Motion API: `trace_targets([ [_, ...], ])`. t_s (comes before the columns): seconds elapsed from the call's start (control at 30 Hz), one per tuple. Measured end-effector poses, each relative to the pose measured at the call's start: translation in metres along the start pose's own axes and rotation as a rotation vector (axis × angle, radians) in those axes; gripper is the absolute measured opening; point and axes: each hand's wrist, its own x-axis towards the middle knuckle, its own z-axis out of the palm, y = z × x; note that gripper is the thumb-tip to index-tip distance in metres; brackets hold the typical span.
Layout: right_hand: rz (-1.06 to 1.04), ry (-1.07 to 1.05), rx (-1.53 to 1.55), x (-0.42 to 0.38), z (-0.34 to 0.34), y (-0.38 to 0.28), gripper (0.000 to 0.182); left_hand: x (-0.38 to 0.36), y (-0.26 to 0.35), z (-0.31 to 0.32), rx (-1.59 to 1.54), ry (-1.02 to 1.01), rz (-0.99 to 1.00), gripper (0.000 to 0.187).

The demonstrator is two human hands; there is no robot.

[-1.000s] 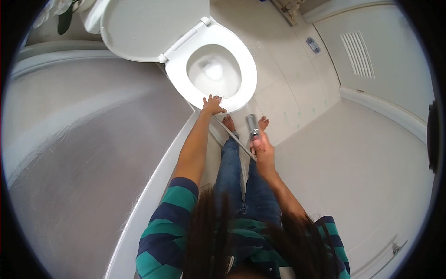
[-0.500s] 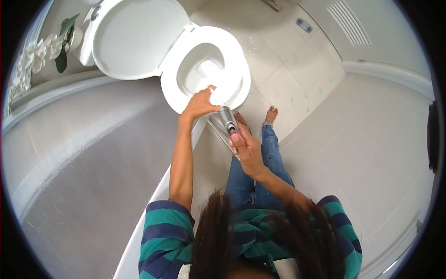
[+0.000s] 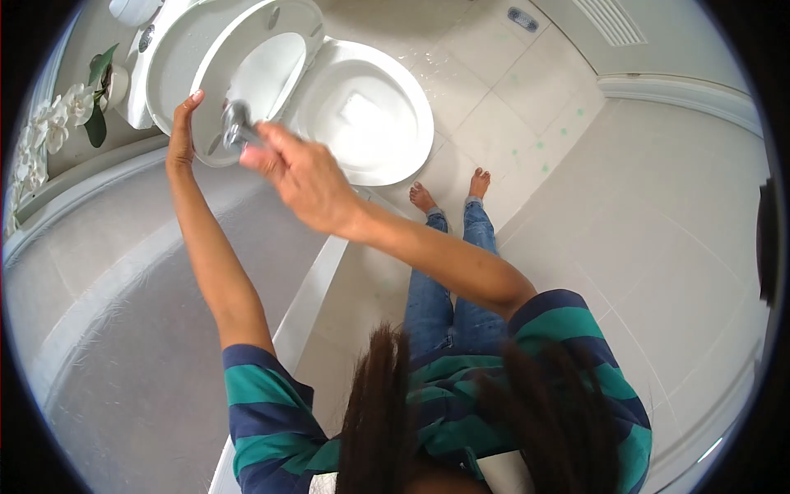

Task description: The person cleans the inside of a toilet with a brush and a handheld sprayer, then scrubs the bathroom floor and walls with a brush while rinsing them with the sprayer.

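Note:
The toilet seat ring point(image 3: 216, 66) is raised and leans back against the lid point(image 3: 164, 74). My left hand point(image 3: 184, 136) is at the ring's lower left edge, its fingers pressed against the rim. In my right hand point(image 3: 309, 177) is a chrome handheld sprayer point(image 3: 237, 123), its head pointing at the raised seat. The sprayer's hose is largely hidden. Below the seat, the toilet bowl point(image 3: 418, 107) lies uncovered, with a bright patch inside.
White orchids point(image 3: 78, 103) in a pot point(image 3: 118, 86) stand at the upper left. A bathtub edge point(image 3: 309, 305) runs beside my legs. Water drops and green spots mark the tiled floor point(image 3: 485, 123). A drain point(image 3: 522, 19) is at the top.
The seat ring has gone up from the bowl to the lid. My left hand has moved left to its edge, and my right hand has carried the sprayer up and left.

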Motion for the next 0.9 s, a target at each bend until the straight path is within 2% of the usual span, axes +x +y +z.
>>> trace_targets([
  [0.07,0.045,-0.037,-0.053,-0.017,0.006,0.005,0.051,0.004,0.003,-0.006,0.017,-0.210,0.048,0.063],
  [0.13,0.134,-0.092,-0.139,-0.053,0.015,0.037,0.048,0.003,0.004,-0.003,0.011,-0.269,0.034,0.063],
  [0.2,0.463,-0.055,-0.074,-0.077,-0.001,0.078,0.053,0.001,0.005,-0.003,0.024,-0.258,0.043,0.062],
  [0.27,0.508,0.199,-0.053,-0.095,-0.029,0.115,0.055,-0.016,0.006,0.009,0.064,-0.224,0.053,0.061],
  [0.37,0.478,0.333,0.100,-0.111,-0.076,0.104,0.053,-0.041,-0.028,0.038,0.190,-0.272,0.048,0.059],
  [0.4,0.436,0.381,0.126,-0.117,-0.084,0.097,0.052,-0.042,-0.063,0.050,0.148,-0.415,0.053,0.054],
  [0.43,0.390,0.429,0.151,-0.123,-0.092,0.091,0.051,-0.071,-0.062,0.091,0.209,-0.348,-0.027,0.055],
  [0.47,0.382,0.461,0.196,-0.131,-0.100,0.088,0.050,-0.077,-0.112,0.123,0.078,-0.384,0.154,0.067],
  [0.5,0.370,0.490,0.238,-0.140,-0.108,0.085,0.049,-0.094,-0.115,0.156,0.236,-0.411,0.334,0.071],
  [0.53,0.356,0.515,0.278,-0.148,-0.115,0.083,0.047,-0.106,-0.121,0.184,0.322,-0.396,0.311,0.074],
  [0.6,0.371,0.608,0.340,-0.167,-0.120,0.097,0.047,-0.117,-0.151,0.227,0.555,-0.301,0.416,0.081],
  [0.67,0.389,0.655,0.394,-0.179,-0.122,0.102,0.048,-0.120,-0.205,0.268,0.701,-0.220,0.415,0.089],
  [0.7,0.393,0.666,0.422,-0.182,-0.119,0.103,0.049,-0.115,-0.228,0.285,0.786,-0.301,0.325,0.088],
  [0.77,0.388,0.663,0.459,-0.181,-0.112,0.110,0.051,-0.097,-0.281,0.314,0.882,-0.271,0.305,0.086],
  [0.9,0.426,0.651,0.469,-0.175,-0.112,0.121,0.053,-0.086,-0.289,0.330,0.969,-0.306,0.267,0.079],
])
